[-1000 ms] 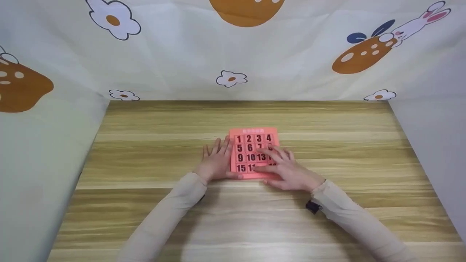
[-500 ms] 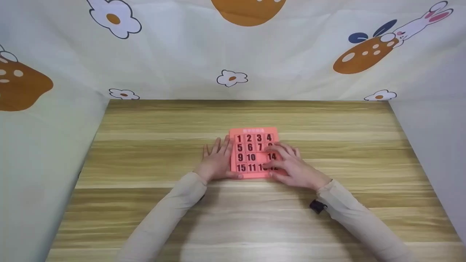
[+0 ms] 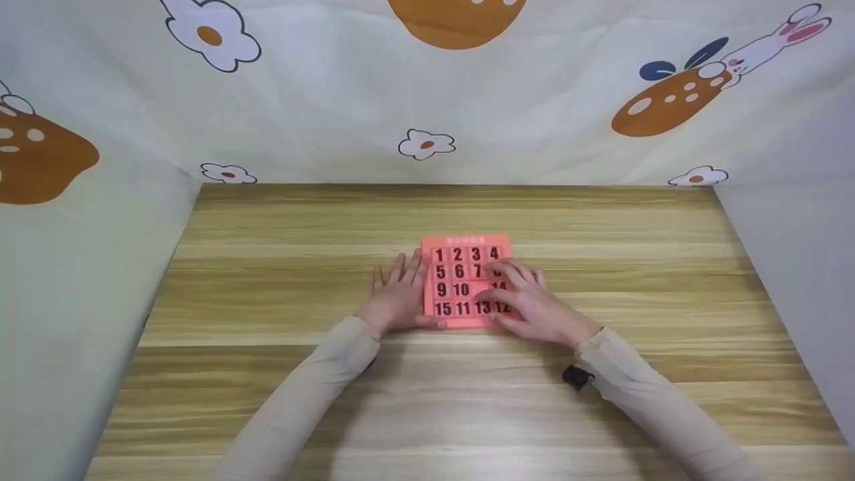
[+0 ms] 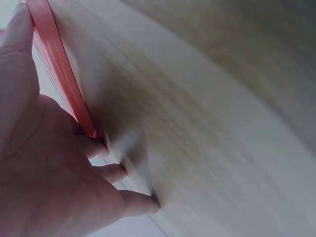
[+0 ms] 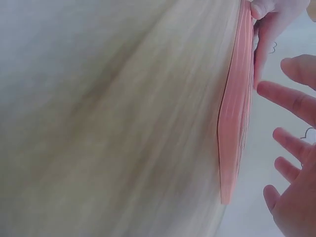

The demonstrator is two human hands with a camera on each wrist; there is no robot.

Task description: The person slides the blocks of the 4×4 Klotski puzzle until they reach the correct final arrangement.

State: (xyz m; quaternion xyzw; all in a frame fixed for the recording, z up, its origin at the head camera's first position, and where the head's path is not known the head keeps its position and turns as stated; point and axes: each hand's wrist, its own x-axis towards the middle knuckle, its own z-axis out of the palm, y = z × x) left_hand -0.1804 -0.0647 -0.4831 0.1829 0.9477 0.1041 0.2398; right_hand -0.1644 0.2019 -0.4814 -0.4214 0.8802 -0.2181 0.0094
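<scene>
A pink number slide puzzle (image 3: pixel 464 323) lies flat on the table, its tiles carrying black numerals. Its third row shows a gap right of the 10, directly above the 13. Along the puzzle's left edge rests my left hand (image 3: pixel 394 300), fingers straight and spread, thumb at the lower left corner. From the right, my right hand (image 3: pixel 538 310) reaches over the puzzle, index fingertip at the gap by the 13 tile and its other fingers raised over the right column. Those fingers partly cover the 8 and 14. In the right wrist view the puzzle's side (image 5: pixel 234 118) shows edge-on.
The wood-grain table (image 3: pixel 267 227) extends around the puzzle on all sides. A pale cloth backdrop (image 3: pixel 320 100) with flower, carrot and rabbit prints hangs behind it. Light side walls (image 3: pixel 788 240) flank the table. A small black device (image 3: pixel 576 377) sits at my right wrist.
The 13 tile has slid down from the third row into the bottom row, leaving the gap above it. My right hand shifted right, then slightly back left. My left hand stays in place.
</scene>
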